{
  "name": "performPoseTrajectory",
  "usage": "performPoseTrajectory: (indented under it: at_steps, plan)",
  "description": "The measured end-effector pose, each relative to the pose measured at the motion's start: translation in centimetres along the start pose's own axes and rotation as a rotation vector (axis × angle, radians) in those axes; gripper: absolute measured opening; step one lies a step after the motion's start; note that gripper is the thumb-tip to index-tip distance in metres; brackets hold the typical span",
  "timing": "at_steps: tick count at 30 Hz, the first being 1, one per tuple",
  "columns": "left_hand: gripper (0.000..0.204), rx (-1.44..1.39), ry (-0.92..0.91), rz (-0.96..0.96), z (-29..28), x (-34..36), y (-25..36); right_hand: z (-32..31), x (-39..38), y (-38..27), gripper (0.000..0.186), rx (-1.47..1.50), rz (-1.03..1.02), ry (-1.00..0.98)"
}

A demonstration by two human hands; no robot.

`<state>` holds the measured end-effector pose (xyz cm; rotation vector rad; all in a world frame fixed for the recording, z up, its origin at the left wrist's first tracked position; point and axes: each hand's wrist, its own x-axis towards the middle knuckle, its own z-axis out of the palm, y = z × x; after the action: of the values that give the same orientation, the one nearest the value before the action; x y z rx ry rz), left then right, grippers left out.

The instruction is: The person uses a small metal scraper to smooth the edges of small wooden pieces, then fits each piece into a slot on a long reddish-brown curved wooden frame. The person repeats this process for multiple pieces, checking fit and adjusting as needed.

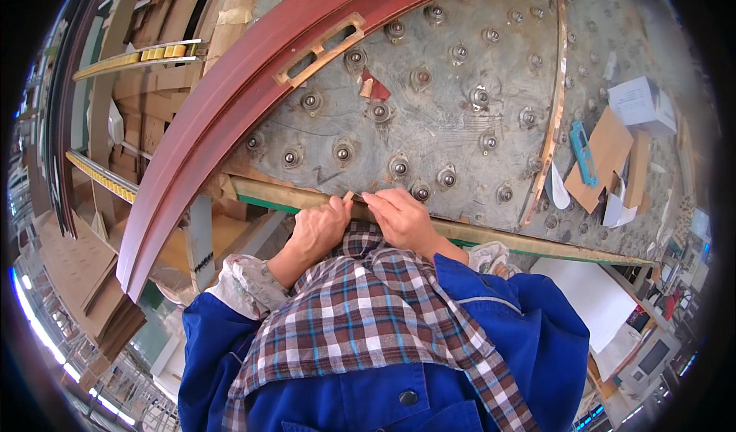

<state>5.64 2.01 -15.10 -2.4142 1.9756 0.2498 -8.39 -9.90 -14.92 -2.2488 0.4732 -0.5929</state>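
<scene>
Close to my body, at the front edge of the metal table (pixel 452 64), both hands are held near each other. My left hand (pixel 320 230) is closed on a small tan piece (pixel 349 197), whose tip sticks out past the thumb. Just to its right my right hand (pixel 402 219) is closed in a pinch, its fingertips turned toward that piece. Something thin and pale shows at those fingertips, too small to name. Beyond my hands a long reddish-brown profile (pixel 230 72) lies across the table's left side. A slotted opening (pixel 320 50) with bare edges is cut in it.
Several ball rollers (pixel 399 167) stud the tabletop. A reddish scrap (pixel 374 85) lies among them. A copper-coloured strip (pixel 553 102) runs across the right side. Past it are a teal tool (pixel 583 154), cardboard (pixel 602 160) and a white box (pixel 642 105). Racks with yellow rollers (pixel 138 58) stand left.
</scene>
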Motion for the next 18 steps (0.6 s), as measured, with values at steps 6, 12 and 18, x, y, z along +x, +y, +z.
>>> performPoseTrajectory:
  at_steps: [6,12,18]
  plan:
    - [0.034,-0.010,-0.022,-0.012,0.19,0.02,0.02,-0.05,-0.21,0.31,0.032,0.004,0.008,-0.029]
    - [0.034,0.015,-0.054,-0.013,0.61,-0.11,0.09,0.22,-0.32,0.64,0.030,0.054,0.031,-0.027]
    - [0.034,0.031,-0.062,0.005,0.48,0.07,0.01,0.17,0.10,0.33,0.030,0.022,0.020,-0.070]
